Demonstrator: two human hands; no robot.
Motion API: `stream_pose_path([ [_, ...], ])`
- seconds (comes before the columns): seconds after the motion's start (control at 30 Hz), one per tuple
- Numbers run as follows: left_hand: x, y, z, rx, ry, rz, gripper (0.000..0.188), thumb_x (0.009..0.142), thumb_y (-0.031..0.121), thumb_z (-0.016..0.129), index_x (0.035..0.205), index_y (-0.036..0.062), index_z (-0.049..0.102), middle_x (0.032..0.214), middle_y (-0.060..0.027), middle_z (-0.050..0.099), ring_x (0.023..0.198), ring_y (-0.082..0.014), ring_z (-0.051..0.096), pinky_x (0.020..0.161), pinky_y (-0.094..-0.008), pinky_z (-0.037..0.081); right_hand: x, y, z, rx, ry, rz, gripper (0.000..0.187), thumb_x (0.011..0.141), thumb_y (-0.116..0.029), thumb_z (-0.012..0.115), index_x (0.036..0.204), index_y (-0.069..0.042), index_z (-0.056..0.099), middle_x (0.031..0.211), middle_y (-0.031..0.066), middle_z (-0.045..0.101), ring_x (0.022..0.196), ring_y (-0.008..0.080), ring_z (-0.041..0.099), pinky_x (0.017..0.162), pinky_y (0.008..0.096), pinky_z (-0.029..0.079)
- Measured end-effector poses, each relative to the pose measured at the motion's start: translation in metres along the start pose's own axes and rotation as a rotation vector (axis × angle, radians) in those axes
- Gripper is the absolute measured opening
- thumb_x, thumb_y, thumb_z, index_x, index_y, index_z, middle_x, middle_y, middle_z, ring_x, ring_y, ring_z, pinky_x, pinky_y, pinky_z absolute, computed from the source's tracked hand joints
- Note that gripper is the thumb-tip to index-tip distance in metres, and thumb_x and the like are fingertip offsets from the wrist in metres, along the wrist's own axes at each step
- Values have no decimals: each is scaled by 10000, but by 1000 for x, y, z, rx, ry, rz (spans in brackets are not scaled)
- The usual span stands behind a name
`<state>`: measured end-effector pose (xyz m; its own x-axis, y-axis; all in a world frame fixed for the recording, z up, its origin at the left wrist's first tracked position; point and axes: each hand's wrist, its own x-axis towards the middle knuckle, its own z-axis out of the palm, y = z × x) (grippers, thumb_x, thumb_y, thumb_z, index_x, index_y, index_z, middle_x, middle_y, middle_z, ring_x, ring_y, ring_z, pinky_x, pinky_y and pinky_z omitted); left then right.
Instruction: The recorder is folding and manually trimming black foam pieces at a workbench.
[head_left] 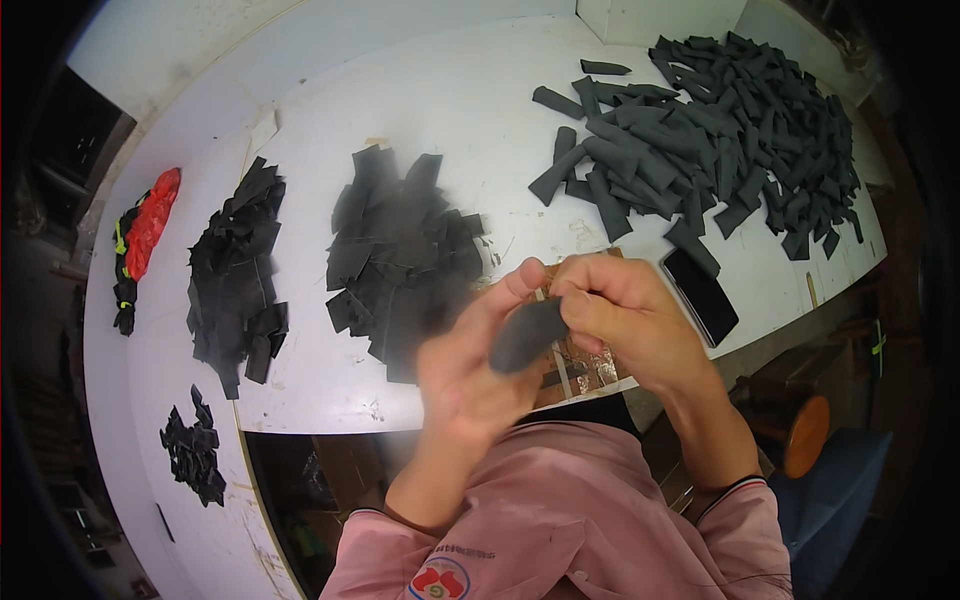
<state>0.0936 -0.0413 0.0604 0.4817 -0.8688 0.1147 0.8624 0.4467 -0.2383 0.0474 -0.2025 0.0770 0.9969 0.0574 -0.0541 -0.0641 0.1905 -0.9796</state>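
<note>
A dark grey, tube-like fabric piece [522, 340] with a rounded end is between my hands, close above the table's front edge. My right hand [620, 305] pinches its upper right end between thumb and curled fingers. My left hand [465, 370] is around the piece from the left, its palm against it and a raised digit beside its upper edge. Part of the left fingers is hidden behind the fabric. Below the hands is a brown patterned board [595, 365], partly covered by them.
Flat dark fabric pieces lie in a pile [400, 250] left of my hands, with another pile [238, 280] and a small one [193, 447] farther left. Rolled dark tubes form a large heap [720, 140] at far right. A phone [702, 297] lies right; a red bundle [155, 225] far left.
</note>
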Motion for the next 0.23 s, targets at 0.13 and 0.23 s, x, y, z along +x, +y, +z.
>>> stream_pose_path([
  [0.13,-7,16,-50,97,329,-12,344,874,78,387,1206,-2,352,850,-133,565,334,-50,330,290,-175,285,1,64,-21,406,-71,200,115,851,-152,517,843,-37,526,679,8,474,526,77,422,477,188,337],
  [0.23,-8,17,-54,204,360,43,330,869,76,411,1194,20,395,797,-76,575,349,-49,312,297,-178,283,9,70,-19,281,-26,196,176,841,-200,548,864,-27,525,682,9,484,545,83,431,486,203,350],
])
